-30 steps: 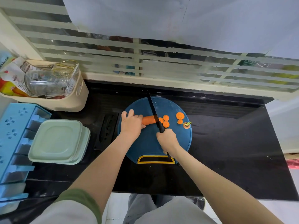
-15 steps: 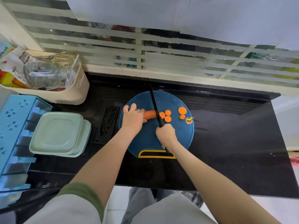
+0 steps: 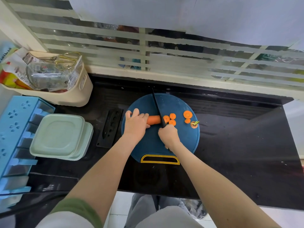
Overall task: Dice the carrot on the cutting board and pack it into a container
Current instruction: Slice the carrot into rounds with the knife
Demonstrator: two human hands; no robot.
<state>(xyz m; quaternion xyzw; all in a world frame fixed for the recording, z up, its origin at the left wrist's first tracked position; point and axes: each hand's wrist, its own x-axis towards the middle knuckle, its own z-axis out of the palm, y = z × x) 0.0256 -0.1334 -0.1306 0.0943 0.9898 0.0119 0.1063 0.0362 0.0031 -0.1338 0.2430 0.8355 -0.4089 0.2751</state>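
An orange carrot (image 3: 153,120) lies across a round blue cutting board (image 3: 181,140) on the black counter. My left hand (image 3: 135,124) grips the carrot's left end. My right hand (image 3: 168,134) grips the handle of a black knife (image 3: 158,107), whose blade stands at the carrot's right cut end. Several carrot slices (image 3: 172,116) lie just right of the blade, and more slices (image 3: 187,114) with the stem end (image 3: 194,124) lie near the board's right edge. Pale green containers with lids (image 3: 59,136) are stacked to the left.
A black knife sheath (image 3: 109,128) lies between the board and the containers. A cream basket (image 3: 49,94) with jars and packets stands at back left. A blue rack (image 3: 14,142) fills the left edge. Bare black counter (image 3: 243,145) stretches to the right.
The knife stays at the carrot's cut end with both hands in much the same hold. The camera view has shifted slightly.
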